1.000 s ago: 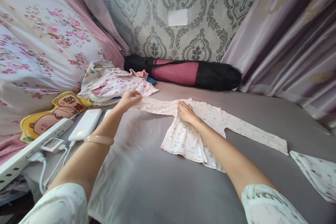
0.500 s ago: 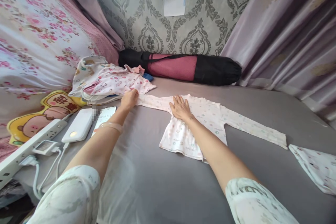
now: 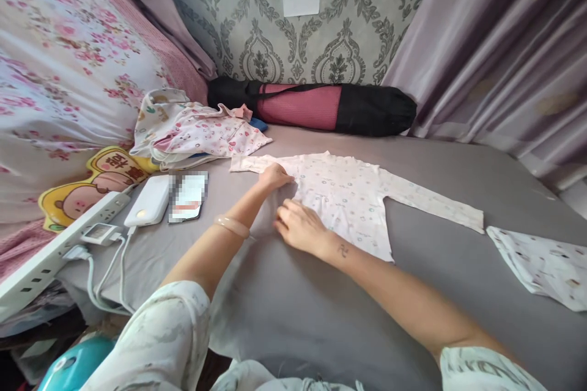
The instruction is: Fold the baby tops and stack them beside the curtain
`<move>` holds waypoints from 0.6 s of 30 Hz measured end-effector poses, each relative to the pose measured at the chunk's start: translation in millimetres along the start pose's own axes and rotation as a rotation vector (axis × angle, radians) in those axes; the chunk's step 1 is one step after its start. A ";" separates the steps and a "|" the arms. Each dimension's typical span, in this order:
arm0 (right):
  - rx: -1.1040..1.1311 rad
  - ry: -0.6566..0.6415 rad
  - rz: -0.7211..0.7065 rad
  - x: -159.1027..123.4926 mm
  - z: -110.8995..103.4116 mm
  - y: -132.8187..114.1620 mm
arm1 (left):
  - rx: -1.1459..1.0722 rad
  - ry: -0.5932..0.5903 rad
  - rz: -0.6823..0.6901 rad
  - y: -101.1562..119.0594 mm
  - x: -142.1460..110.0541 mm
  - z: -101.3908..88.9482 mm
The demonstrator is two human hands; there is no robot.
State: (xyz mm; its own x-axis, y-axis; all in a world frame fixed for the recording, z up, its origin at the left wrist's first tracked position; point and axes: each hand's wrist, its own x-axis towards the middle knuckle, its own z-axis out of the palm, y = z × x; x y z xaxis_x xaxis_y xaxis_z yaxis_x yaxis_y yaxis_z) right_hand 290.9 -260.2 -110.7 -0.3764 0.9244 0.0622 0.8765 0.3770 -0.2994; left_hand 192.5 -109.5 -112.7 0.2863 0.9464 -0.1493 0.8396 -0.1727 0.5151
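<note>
Creases are being risked by any tugging on the pale long-sleeved cloth shirt (image 3: 355, 198), pinched by left hand (image 3: 275, 176); right hand (image 3: 302, 229), hold unclear.

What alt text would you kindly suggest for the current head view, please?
A person's left hand and right hand are at one side of a pale patterned long-sleeved shirt spread on a grey sheet. Heaped clothes and a black-and-pink bag lie behind, a power strip at left.
</note>
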 end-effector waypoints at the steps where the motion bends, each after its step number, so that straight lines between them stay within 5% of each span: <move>1: -0.009 -0.021 0.002 -6.2 2.2 -8.4 | -0.008 -0.006 -0.036 5.9 -1.2 5.4; 5: -0.014 -0.049 0.100 -16.1 3.7 -20.8 | 0.044 0.035 -0.162 19.3 -1.8 17.6; 18: -0.011 -0.079 0.203 -17.1 -1.0 -26.1 | 0.040 0.072 -0.186 26.7 2.3 28.9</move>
State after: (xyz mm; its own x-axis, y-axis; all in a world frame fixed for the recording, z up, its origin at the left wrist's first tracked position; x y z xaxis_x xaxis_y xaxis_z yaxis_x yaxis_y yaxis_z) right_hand 274.7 -285.8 -102.9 -0.2141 0.9740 -0.0734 0.9398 0.1849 -0.2873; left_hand 228.9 -119.8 -123.7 0.0919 0.9798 -0.1777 0.8929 -0.0021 0.4503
